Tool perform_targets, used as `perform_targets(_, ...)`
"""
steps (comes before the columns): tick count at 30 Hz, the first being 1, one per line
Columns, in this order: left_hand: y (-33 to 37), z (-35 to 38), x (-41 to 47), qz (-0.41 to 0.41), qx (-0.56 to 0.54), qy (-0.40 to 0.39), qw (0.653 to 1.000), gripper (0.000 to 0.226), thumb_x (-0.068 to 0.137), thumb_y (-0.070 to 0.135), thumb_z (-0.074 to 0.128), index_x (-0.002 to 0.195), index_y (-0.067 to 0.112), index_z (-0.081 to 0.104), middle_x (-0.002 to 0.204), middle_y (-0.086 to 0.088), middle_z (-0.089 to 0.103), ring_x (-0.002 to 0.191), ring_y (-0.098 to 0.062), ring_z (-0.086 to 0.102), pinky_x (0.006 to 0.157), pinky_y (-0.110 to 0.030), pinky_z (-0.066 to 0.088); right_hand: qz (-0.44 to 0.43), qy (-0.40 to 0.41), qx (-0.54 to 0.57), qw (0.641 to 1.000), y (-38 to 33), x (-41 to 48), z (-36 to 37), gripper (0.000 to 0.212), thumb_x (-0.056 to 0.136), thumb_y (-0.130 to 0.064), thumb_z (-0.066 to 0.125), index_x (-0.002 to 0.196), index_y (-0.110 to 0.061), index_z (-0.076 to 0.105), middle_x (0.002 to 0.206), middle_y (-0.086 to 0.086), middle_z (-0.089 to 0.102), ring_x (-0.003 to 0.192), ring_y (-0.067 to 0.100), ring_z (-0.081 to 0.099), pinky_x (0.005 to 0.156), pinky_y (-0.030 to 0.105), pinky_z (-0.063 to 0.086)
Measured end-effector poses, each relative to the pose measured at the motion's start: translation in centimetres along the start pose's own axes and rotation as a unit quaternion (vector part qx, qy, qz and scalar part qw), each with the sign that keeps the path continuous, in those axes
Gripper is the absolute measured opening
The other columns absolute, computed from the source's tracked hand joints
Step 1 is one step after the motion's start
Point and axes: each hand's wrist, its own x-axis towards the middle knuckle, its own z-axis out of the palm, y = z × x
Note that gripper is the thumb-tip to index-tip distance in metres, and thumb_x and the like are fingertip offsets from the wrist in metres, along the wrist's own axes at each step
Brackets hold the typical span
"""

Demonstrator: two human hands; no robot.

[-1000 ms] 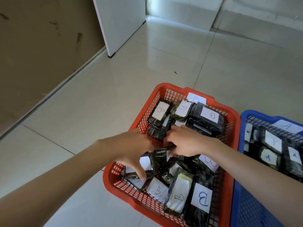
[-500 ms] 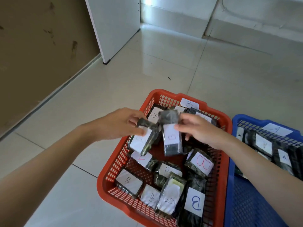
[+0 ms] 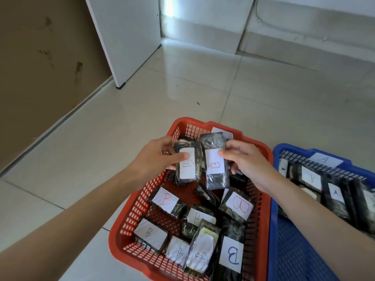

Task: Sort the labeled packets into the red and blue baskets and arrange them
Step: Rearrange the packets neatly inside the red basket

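A red basket (image 3: 129, 216) on the floor holds several dark wrapped packets with white labels marked B. Above its far half, my left hand (image 3: 156, 157) grips a B packet (image 3: 187, 166) upright, thumb across the label. My right hand (image 3: 243, 161) pinches a second B packet (image 3: 215, 165) right beside it, the two packets touching side by side. To the right, a blue basket (image 3: 273, 220) holds several packets labelled A (image 3: 334, 192) along its far side.
Pale glossy floor tiles (image 3: 142, 118) stretch beyond and left of the baskets. A white panel (image 3: 125, 37) stands at the back left against a brown wall (image 3: 40, 57), and a low ledge (image 3: 304, 27) runs along the back.
Both hands lifted out of the red basket, each with a B packet, and brought the two packets upright and together. The camera view tilted up a little.
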Motion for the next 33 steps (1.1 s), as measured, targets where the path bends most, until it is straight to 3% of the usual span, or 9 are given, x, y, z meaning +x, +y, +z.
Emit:
perform_targets(4, -0.6, -0.1, 0.2, 0.045, 0.199, 0.005, 0.979, 0.02, 0.086, 0.018, 0.065, 0.103, 0.026, 0.061, 0.095, 0.009, 0.066, 0.088, -0.004, 0.061, 0.066, -0.009, 0.043, -0.05, 0.108, 0.011, 0.993, -0.8, 0.5, -1.8, 0.008, 0.093, -0.013, 0.055, 0.092, -0.012, 0.064, 0.081, -0.006, 0.068, 0.051, -0.005, 0.053, 0.047, 0.009, 0.037)
perform_targets(10, -1.4, 2.6, 0.1, 0.076, 0.347, -0.122, 0.927, 0.029, 0.091, 0.017, 0.051, 0.118, 0.027, 0.055, 0.115, 0.007, 0.059, 0.1, -0.008, 0.054, 0.083, -0.024, 0.044, -0.087, 0.072, -0.014, 0.993, -0.5, 0.1, -3.0, 0.008, 0.094, -0.014, 0.056, 0.09, -0.013, 0.062, 0.077, -0.009, 0.068, 0.058, 0.021, 0.051, 0.056, 0.029, 0.047)
perform_targets(13, -1.9, 4.6, 0.9, 0.088, 0.384, -0.197, 0.898, 0.043, 0.093, 0.025, 0.049, 0.135, 0.026, 0.042, 0.134, 0.005, 0.045, 0.119, -0.014, 0.046, 0.098, -0.031, 0.041, -0.086, 0.089, -0.008, 0.992, -0.3, 0.0, -3.1, 0.008, 0.093, -0.015, 0.057, 0.087, -0.015, 0.063, 0.073, -0.013, 0.067, 0.055, 0.023, 0.05, 0.058, 0.033, 0.047)
perform_targets(17, -2.0, 5.7, 2.2, 0.05, 0.388, -0.279, 0.877, 0.052, 0.091, 0.035, 0.055, 0.138, 0.028, 0.035, 0.136, 0.002, 0.046, 0.117, -0.019, 0.05, 0.098, -0.036, 0.043, -0.079, 0.102, 0.001, 0.992, -0.3, 0.0, -3.6, 0.007, 0.093, -0.013, 0.057, 0.088, -0.012, 0.062, 0.069, -0.015, 0.066, 0.057, 0.019, 0.05, 0.056, 0.033, 0.047)
perform_targets(20, -1.8, 4.7, 2.8, 0.018, 0.386, -0.314, 0.867, 0.047, 0.085, 0.049, 0.06, 0.124, 0.026, 0.047, 0.122, 0.004, 0.056, 0.104, -0.016, 0.054, 0.093, -0.035, 0.045, -0.073, 0.074, -0.012, 0.995, 0.1, -0.1, -3.7, 0.007, 0.093, -0.012, 0.056, 0.091, -0.007, 0.062, 0.073, -0.008, 0.067, 0.06, 0.02, 0.051, 0.056, 0.032, 0.047)
perform_targets(22, -1.9, 4.0, 3.0, 0.005, 0.392, -0.318, 0.863, 0.053, 0.079, 0.064, 0.057, 0.114, 0.024, 0.056, 0.117, 0.006, 0.059, 0.102, -0.012, 0.055, 0.093, -0.034, 0.046, -0.063, 0.063, -0.022, 0.996, 0.3, -0.3, -3.9, 0.009, 0.093, -0.012, 0.057, 0.093, -0.005, 0.061, 0.079, -0.001, 0.068, 0.059, 0.017, 0.051, 0.055, 0.028, 0.047)
perform_targets(24, -2.0, 4.0, 2.9, 0.011, 0.375, -0.286, 0.882, 0.059, 0.077, 0.071, 0.051, 0.11, 0.023, 0.061, 0.112, 0.006, 0.062, 0.099, -0.01, 0.057, 0.091, -0.032, 0.047, -0.056, 0.063, -0.031, 0.996, 0.4, -0.4, -4.0, 0.008, 0.093, -0.012, 0.057, 0.092, -0.006, 0.062, 0.083, 0.002, 0.07, 0.057, 0.014, 0.052, 0.054, 0.026, 0.047)
perform_targets(28, -1.1, 6.7, 3.0, 0.103, 0.342, -0.199, 0.913, 0.057, 0.083, 0.061, 0.052, 0.122, 0.02, 0.057, 0.125, 0.004, 0.059, 0.108, -0.011, 0.056, 0.097, -0.032, 0.043, -0.059, 0.076, -0.037, 0.995, 0.2, -0.3, -4.5, 0.008, 0.092, -0.012, 0.057, 0.087, -0.011, 0.063, 0.081, -0.001, 0.07, 0.059, 0.018, 0.052, 0.054, 0.03, 0.045)
perform_targets(33, -0.7, 10.6, 3.3, 0.069, 0.362, -0.292, 0.883, 0.082, 0.073, 0.067, 0.062, 0.136, 0.018, 0.045, 0.136, 0.001, 0.051, 0.119, -0.02, 0.051, 0.098, -0.038, 0.044, -0.04, 0.11, -0.028, 0.993, -0.2, -0.6, -4.7, 0.021, 0.091, -0.007, 0.055, 0.074, -0.017, 0.058, 0.066, -0.002, 0.062, 0.036, 0.006, 0.041, 0.041, 0.018, 0.034)
